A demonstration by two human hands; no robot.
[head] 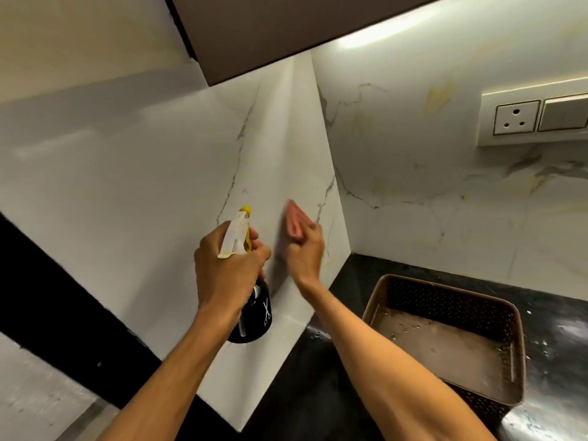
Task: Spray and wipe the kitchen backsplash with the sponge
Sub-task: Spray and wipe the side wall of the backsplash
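Left hand (227, 268) fingers grip the spray bottle (251, 313) (nozzle toward the backsplash (159, 160)); right hand (305, 253) fingers pinch the pink sponge (294, 222) against it.

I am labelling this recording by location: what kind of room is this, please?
Most likely a home kitchen corner: a marble-look backsplash above a black stone countertop, a dark overhead cabinet, and a three-pin wall socket.

Both arms reach forward; left grip (227, 265) clasps spray bottle (256, 316), right grip (305, 249) pinches sponge (294, 221).
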